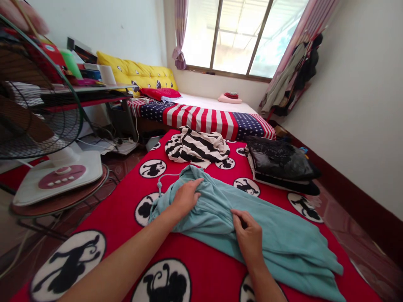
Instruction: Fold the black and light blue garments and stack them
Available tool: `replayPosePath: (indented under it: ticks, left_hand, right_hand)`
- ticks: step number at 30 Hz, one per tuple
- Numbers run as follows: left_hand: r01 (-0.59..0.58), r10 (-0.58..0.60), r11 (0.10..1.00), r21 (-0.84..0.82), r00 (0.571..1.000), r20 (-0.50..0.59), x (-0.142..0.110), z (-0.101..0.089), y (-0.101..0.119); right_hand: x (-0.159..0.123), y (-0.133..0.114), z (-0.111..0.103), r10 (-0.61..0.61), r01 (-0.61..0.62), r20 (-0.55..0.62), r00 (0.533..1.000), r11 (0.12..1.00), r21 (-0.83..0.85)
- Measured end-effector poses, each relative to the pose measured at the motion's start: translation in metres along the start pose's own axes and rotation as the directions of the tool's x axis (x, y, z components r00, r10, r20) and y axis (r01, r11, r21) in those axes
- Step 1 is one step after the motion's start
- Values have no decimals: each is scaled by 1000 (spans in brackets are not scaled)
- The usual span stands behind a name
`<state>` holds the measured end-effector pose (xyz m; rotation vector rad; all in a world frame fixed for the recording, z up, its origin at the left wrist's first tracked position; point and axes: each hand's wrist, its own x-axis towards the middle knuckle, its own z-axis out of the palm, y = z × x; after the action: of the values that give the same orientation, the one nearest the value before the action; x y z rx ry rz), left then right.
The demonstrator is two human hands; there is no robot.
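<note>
A teal garment (pixel 283 239) with a drawstring lies spread on a red blanket (pixel 119 218) printed with black-and-white monkey circles. My left hand (pixel 186 196) rests on the garment's upper left part, fingers curled over a fold of the cloth. My right hand (pixel 249 237) pinches a fold near the garment's middle. Both forearms reach in from the bottom edge.
A black-and-white striped garment (pixel 197 147) lies crumpled beyond the teal one. A stack of dark folded clothes (pixel 280 161) sits at the right. A standing fan (pixel 47 126) and a cluttered desk (pixel 91 90) are at the left. A mattress with a flag-pattern sheet (pixel 204 117) lies under the window.
</note>
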<state>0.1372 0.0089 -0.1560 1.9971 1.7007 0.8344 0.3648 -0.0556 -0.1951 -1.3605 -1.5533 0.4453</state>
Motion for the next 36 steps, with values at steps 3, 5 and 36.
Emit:
replayPosePath:
  ticks: [3,5,36]
  left_hand:
    - [53,-51,998,-38,997,60,-3,-17,2]
    - [46,-28,994,-95,983,183,-9,-30,-5]
    - [-459,440,878,137,886,149,-45,57,37]
  right_hand:
    - [0,0,-2,4,-4,-27,1000,1000,-13]
    - [0,1,-2,6,-6,-48,999,1000,-17]
    - [2,-2,-11,-7,4,-51,999,998,-63]
